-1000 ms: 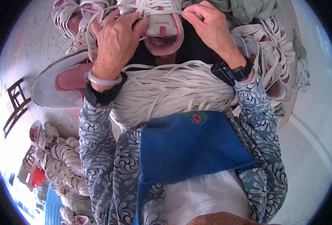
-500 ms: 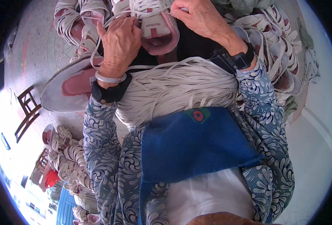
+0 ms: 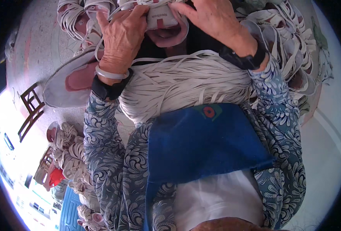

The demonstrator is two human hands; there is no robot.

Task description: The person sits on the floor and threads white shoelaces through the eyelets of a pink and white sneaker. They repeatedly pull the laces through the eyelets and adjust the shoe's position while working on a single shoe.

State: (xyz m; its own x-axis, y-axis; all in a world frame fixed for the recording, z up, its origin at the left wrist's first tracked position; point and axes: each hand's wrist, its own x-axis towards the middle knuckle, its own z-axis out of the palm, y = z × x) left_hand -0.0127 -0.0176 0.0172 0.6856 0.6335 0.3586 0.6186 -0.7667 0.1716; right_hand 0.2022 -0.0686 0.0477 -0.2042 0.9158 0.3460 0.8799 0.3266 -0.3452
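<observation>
A white and pink sneaker (image 3: 164,37) sits at the top middle, its opening facing me and its tongue raised. My left hand (image 3: 124,36) is closed on the sneaker's left side, fingertips at the edge of the tongue. My right hand (image 3: 220,25) grips the opposite side, its thumb lying along the tongue and its other fingers partly hidden. White lacing crosses the shoe at the top edge, partly cut off. A thick bundle of flat white shoelaces (image 3: 186,86) lies across my lap, just below both hands. One lace loops past my left wrist.
Laced sneakers (image 3: 72,19) stand at the upper left, and more sneakers (image 3: 293,50) are heaped on the right. A pale shoe upper (image 3: 58,84) lies beside my left wrist. A wooden chair (image 3: 31,104) and another shoe pile (image 3: 72,154) are farther left. A blue apron (image 3: 205,146) covers my front.
My right hand has come down from above the shoe onto the tongue's right side. My left hand stays at the shoe's left side. The shoe sits slightly higher in the picture.
</observation>
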